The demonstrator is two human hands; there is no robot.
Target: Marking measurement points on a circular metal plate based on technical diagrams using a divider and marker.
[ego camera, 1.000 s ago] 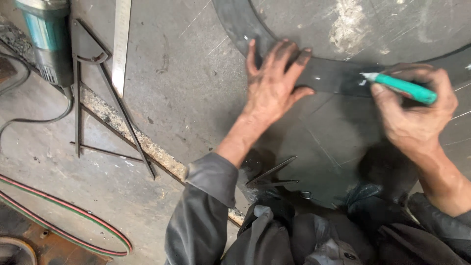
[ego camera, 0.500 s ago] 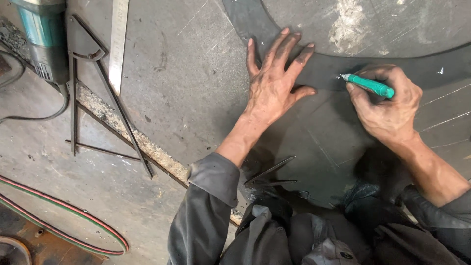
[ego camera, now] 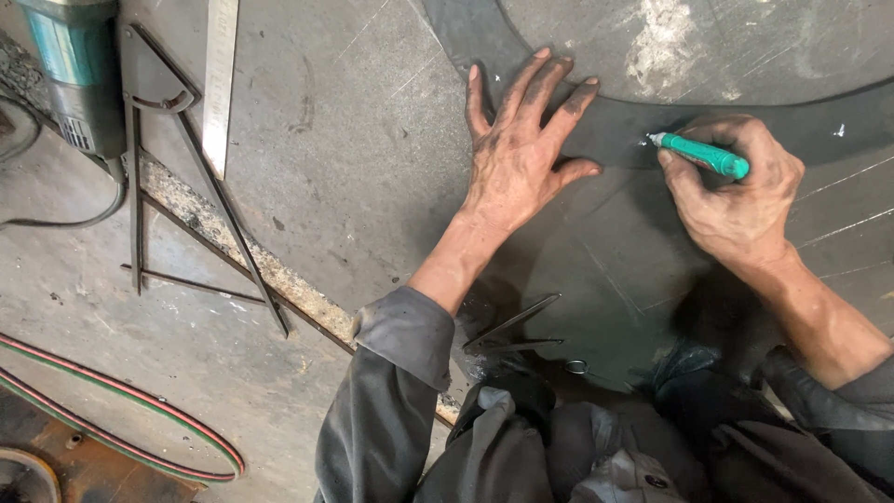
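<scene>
A: What do the hands do?
B: Left hand (ego camera: 517, 168), fingers spread, lies flat on a dark curved steel strip (ego camera: 615, 135). Right hand (ego camera: 736, 191) pinches a green marker (ego camera: 700, 154), tip touching it.
A: Handling?
B: Probably stiff, heavy; marker light, held mid-barrel.

I see even, soft daylight over the steel plate (ego camera: 372, 168), moderately bright, with no hard glare. The plate's bare grey face left of the left hand (ego camera: 517, 163) reads lightest; the dark ring (ego camera: 615, 140) above the hand soaks up light. A deep shadow pools below the hand, toward my lap, cast by the body. A pale chalky patch (ego camera: 666, 42) above the ring looks slightly washed. Focus is sharp around the hand; the frame's corners soften and bend a little.
</scene>
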